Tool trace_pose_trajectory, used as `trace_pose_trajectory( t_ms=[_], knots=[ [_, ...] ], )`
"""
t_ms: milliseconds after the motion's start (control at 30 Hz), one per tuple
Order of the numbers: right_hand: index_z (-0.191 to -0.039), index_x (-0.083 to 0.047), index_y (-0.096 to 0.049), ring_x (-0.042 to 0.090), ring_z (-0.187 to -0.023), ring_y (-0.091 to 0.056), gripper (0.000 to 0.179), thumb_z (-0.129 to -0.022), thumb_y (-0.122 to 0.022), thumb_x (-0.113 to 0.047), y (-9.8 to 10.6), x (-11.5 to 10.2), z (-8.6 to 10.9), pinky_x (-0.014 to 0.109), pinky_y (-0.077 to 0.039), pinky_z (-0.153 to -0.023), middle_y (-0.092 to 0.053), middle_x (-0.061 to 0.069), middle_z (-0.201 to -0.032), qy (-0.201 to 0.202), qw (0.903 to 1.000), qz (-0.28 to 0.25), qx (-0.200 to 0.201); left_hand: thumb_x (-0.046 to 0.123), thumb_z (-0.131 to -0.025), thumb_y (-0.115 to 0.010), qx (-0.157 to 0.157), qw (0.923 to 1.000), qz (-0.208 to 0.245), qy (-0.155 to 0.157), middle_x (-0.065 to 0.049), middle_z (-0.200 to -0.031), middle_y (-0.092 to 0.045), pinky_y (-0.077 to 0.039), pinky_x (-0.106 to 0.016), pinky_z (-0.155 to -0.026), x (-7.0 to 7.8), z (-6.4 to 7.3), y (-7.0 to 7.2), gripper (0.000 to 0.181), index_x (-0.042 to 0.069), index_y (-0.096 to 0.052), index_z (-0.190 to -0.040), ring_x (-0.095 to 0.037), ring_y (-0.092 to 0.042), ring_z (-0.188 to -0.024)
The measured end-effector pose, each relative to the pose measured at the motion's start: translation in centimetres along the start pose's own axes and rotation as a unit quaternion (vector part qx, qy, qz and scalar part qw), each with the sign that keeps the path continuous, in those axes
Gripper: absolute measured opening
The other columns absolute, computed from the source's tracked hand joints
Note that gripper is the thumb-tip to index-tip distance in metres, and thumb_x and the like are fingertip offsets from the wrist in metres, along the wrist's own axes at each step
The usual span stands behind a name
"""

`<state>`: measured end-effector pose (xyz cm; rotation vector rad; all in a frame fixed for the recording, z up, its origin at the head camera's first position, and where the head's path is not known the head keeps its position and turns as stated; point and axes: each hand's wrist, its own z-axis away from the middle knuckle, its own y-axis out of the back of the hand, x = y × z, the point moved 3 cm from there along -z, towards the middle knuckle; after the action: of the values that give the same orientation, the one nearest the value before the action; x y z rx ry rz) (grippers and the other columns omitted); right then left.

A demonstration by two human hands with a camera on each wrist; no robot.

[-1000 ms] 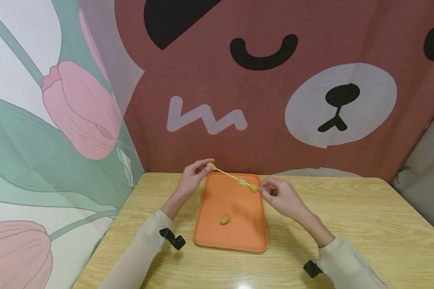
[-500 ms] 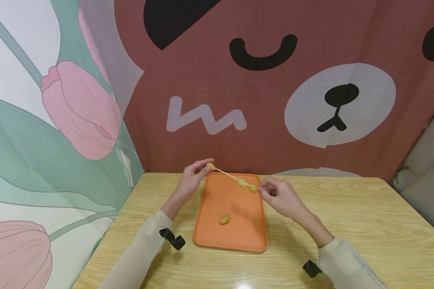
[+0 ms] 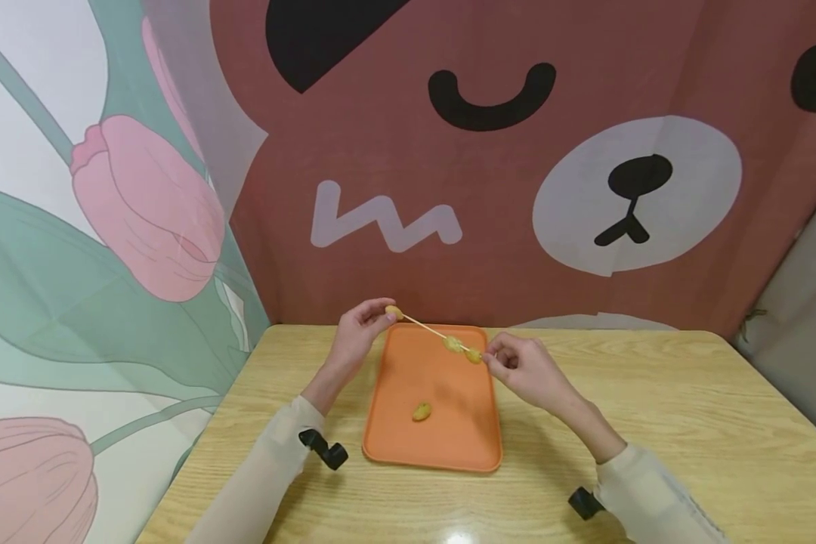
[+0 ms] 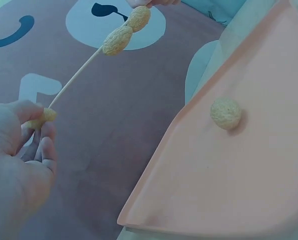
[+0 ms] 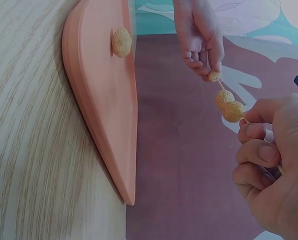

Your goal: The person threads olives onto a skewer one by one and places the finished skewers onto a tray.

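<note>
A thin pale wooden skewer (image 3: 421, 325) slants above the far end of an orange tray (image 3: 442, 446). My right hand (image 3: 527, 370) grips its lower right end. Two yellow-brown, wrinkled food balls (image 4: 117, 40) sit threaded on it close to those fingers, touching each other. At the opposite end, my left hand (image 3: 357, 332) pinches another such ball (image 4: 43, 118) between thumb and fingers, and the skewer's tip meets it. How deep the tip goes in is hidden. In the right wrist view, part of the skewer disappears inside my right hand (image 5: 274, 155).
One loose food ball (image 3: 421, 412) lies on the tray's nearer half. The tray rests on a light wooden table (image 3: 625, 408). Behind the table stands a wall covering with a bear design (image 3: 381, 279), close beyond my hands.
Hardly anything differs. Both hands and the skewer keep their places, and the whole head view has shifted very slightly.
</note>
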<state>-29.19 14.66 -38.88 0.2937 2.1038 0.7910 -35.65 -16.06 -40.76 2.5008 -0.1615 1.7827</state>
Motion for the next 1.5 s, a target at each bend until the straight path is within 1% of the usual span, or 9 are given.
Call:
trace_pose_trajectory(
  t_ms=[133, 200, 300, 433, 533, 667, 933, 1200, 1500],
  knots=[
    [-0.093, -0.016, -0.068, 0.009, -0.050, -0.047, 0.010, -0.099, -0.067, -0.008, 0.0, -0.1, -0.1, 0.027, -0.040, -0.048, -0.058, -0.009, -0.065, 0.006, 1.0000, -0.002, -0.003, 0.027, -0.095, -0.076, 0.013, 0.9998, -0.005, 0.016, -0.010, -0.115, -0.069, -0.049, -0.043, -0.099, -0.3, -0.1, 0.2, 0.031, 0.013, -0.073, -0.123, -0.036, -0.060, -0.112],
    [-0.093, -0.016, -0.068, 0.009, -0.050, -0.047, 0.010, -0.099, -0.067, -0.008, -0.1, -0.1, -0.1, 0.027, -0.040, -0.048, -0.058, -0.009, -0.065, 0.009, 0.9999, -0.005, -0.003, 0.027, -0.095, -0.076, 0.018, 0.9993, 0.014, 0.028, -0.010, -0.115, -0.069, -0.049, -0.041, -0.100, -0.4, -0.1, 0.2, 0.033, 0.012, -0.073, -0.124, -0.038, -0.059, -0.115],
    [-0.094, -0.015, -0.068, 0.009, -0.051, -0.049, 0.009, -0.100, -0.067, -0.009, -0.1, -0.3, -0.1, 0.028, -0.042, -0.048, -0.059, -0.009, -0.066, 0.014, 0.9999, -0.009, 0.003, 0.022, -0.096, -0.075, 0.024, 0.9952, 0.082, 0.047, -0.011, -0.116, -0.068, -0.049, -0.038, -0.100, -0.4, -0.2, -0.1, 0.039, 0.004, -0.069, -0.130, -0.042, -0.055, -0.120],
    [-0.094, -0.015, -0.069, 0.010, -0.053, -0.051, 0.009, -0.100, -0.067, -0.009, 0.0, -0.4, -0.1, 0.028, -0.043, -0.049, -0.060, -0.010, -0.068, 0.020, 0.9997, -0.007, 0.014, 0.011, -0.099, -0.070, 0.030, 0.9819, 0.176, 0.064, -0.012, -0.113, -0.067, -0.051, -0.032, -0.093, -0.4, -0.3, -0.5, 0.042, -0.007, -0.061, -0.136, -0.037, -0.056, -0.114],
    [-0.094, -0.015, -0.069, 0.010, -0.052, -0.050, 0.009, -0.100, -0.067, -0.009, 0.0, -0.5, -0.1, 0.028, -0.043, -0.048, -0.059, -0.010, -0.067, 0.022, 0.9996, -0.005, 0.016, 0.007, -0.100, -0.067, 0.037, 0.9762, 0.202, 0.069, -0.010, -0.109, -0.067, -0.052, -0.027, -0.088, -0.6, -0.4, -0.6, 0.039, -0.009, -0.060, -0.135, -0.029, -0.059, -0.105],
    [-0.094, -0.015, -0.069, 0.010, -0.052, -0.049, 0.009, -0.100, -0.067, -0.009, -0.1, -0.4, 0.0, 0.027, -0.042, -0.048, -0.059, -0.009, -0.067, 0.019, 0.9997, -0.004, 0.016, 0.004, -0.100, -0.066, 0.042, 0.9739, 0.211, 0.071, -0.012, -0.110, -0.067, -0.052, -0.027, -0.087, -0.7, -0.4, -0.6, 0.034, -0.007, -0.063, -0.132, -0.023, -0.062, -0.100],
    [-0.093, -0.016, -0.068, 0.008, -0.050, -0.046, 0.012, -0.099, -0.066, -0.007, -0.4, -0.3, 0.1, 0.027, -0.040, -0.047, -0.058, -0.008, -0.065, 0.019, 0.9997, -0.006, 0.013, 0.005, -0.099, -0.068, 0.038, 0.9748, 0.205, 0.079, -0.024, -0.131, -0.059, -0.051, -0.030, -0.093, -0.7, -0.3, -0.4, 0.036, -0.006, -0.063, -0.133, -0.019, -0.063, -0.102],
    [-0.093, -0.017, -0.068, 0.008, -0.051, -0.047, 0.013, -0.099, -0.067, -0.006, -0.8, -0.2, 0.2, 0.027, -0.040, -0.047, -0.060, -0.004, -0.066, 0.027, 0.9995, -0.012, 0.015, 0.003, -0.098, -0.069, 0.029, 0.9709, 0.221, 0.087, -0.014, -0.118, -0.067, -0.051, -0.031, -0.094, -0.9, -0.3, -0.2, 0.035, -0.008, -0.063, -0.131, -0.019, -0.064, -0.103],
    [-0.092, -0.016, -0.068, 0.009, -0.051, -0.051, 0.011, -0.100, -0.067, -0.008, -1.3, -0.2, 0.1, 0.027, -0.042, -0.046, -0.060, -0.010, -0.067, 0.022, 0.9995, -0.023, 0.007, 0.004, -0.098, -0.068, 0.014, 0.9699, 0.218, 0.107, -0.016, -0.128, -0.063, -0.050, -0.032, -0.097, -1.5, 0.0, 0.3, 0.037, -0.007, -0.062, -0.133, -0.021, -0.062, -0.106]
  ],
)
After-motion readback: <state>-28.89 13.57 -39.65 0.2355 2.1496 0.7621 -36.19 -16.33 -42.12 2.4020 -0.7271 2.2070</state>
